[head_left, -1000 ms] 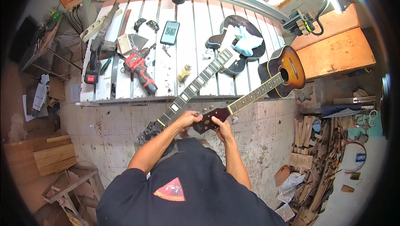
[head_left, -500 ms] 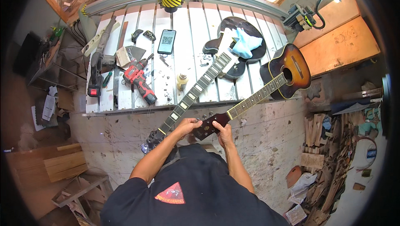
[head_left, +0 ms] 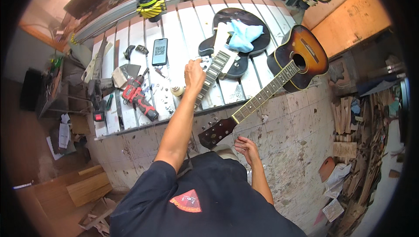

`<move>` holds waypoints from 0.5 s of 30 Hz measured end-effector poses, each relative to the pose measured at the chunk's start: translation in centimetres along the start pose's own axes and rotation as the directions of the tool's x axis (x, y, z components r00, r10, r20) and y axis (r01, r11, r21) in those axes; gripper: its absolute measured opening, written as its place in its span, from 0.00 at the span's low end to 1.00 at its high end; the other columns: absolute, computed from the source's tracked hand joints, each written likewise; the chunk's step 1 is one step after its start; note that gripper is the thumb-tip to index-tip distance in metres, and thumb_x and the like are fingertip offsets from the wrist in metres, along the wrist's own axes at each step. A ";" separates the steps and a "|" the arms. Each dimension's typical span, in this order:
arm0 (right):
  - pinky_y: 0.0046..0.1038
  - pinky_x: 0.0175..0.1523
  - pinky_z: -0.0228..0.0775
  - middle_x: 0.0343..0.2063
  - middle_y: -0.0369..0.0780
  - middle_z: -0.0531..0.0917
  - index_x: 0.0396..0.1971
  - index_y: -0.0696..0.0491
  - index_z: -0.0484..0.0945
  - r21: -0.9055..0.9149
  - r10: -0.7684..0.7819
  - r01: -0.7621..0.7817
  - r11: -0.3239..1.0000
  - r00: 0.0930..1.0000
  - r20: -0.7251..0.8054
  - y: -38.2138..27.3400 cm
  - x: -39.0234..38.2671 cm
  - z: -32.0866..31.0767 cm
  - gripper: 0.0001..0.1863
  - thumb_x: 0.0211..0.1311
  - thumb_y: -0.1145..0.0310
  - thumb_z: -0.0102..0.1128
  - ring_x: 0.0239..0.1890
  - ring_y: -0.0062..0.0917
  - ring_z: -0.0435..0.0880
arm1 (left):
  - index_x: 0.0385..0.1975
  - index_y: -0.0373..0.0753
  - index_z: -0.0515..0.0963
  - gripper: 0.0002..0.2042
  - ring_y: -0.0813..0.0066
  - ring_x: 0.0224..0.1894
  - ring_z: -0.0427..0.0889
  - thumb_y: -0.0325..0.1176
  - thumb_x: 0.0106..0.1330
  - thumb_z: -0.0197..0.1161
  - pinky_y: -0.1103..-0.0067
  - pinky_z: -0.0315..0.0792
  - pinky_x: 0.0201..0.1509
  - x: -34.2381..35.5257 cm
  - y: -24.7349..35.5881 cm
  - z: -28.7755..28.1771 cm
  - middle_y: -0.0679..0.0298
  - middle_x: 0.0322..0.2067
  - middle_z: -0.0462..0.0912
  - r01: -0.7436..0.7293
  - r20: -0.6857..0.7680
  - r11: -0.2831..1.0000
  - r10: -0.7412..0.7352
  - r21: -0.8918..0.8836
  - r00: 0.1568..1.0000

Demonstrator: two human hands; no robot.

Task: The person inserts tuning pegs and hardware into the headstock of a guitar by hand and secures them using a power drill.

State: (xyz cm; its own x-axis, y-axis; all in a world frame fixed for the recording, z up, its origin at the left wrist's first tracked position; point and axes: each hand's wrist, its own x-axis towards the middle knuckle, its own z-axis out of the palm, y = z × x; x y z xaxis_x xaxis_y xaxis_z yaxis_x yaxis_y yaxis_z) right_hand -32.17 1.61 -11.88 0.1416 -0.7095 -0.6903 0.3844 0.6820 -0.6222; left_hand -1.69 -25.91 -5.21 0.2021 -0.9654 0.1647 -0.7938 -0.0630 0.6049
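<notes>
Two guitars lie on the slatted white surface (head_left: pixel 183 27). Nearest, the right hand (head_left: pixel 247 148) hangs with loose, empty fingers just below the dark headstock (head_left: pixel 217 133) of the sunburst acoustic guitar (head_left: pixel 301 58), whose long axis runs from lower left, overhanging the edge, up to its body at upper right. Farther off, the left hand (head_left: pixel 194 74) rests with its grip closed over the black electric guitar's neck (head_left: pixel 213 73), which points down-left. A blue cloth (head_left: pixel 244 35) lies on that body.
</notes>
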 end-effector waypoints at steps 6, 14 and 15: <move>0.36 0.59 0.77 0.54 0.50 0.81 0.61 0.63 0.72 0.130 -0.016 0.040 0.991 0.983 -0.185 1.3 -2.8 -4.1 0.25 0.66 0.69 0.56 0.53 0.35 0.82 | 0.39 0.37 0.87 0.13 0.45 0.44 0.84 0.26 0.62 0.54 0.59 0.77 0.53 3.0 -3.4 2.9 0.45 0.40 0.85 -0.003 0.141 0.978 -0.026 0.207 0.990; 0.32 0.53 0.77 0.49 0.45 0.83 0.57 0.61 0.76 0.086 -0.035 0.053 0.995 0.979 -0.201 2.0 -3.0 -4.6 0.22 0.68 0.65 0.59 0.46 0.28 0.82 | 0.39 0.37 0.86 0.08 0.49 0.43 0.84 0.27 0.60 0.65 0.63 0.77 0.52 1.0 -0.6 1.0 0.50 0.40 0.83 -0.016 -0.009 0.999 0.016 0.036 1.000; 0.31 0.51 0.77 0.47 0.44 0.84 0.56 0.61 0.77 0.052 -0.055 0.066 0.996 0.979 -0.198 1.6 -2.9 -3.9 0.21 0.68 0.65 0.59 0.44 0.27 0.83 | 0.40 0.37 0.86 0.09 0.51 0.44 0.84 0.27 0.60 0.68 0.63 0.77 0.52 0.3 0.3 0.6 0.51 0.40 0.83 -0.013 -0.028 1.000 0.013 -0.007 1.000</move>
State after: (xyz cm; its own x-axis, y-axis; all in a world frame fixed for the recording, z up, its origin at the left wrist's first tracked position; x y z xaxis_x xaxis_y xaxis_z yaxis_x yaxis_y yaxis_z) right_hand -35.51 5.44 -12.30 -0.0634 -0.6964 -0.7148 0.4399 0.6234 -0.6464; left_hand -2.23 -26.41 -5.40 0.2077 -0.9587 0.1944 -0.7926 -0.0485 0.6078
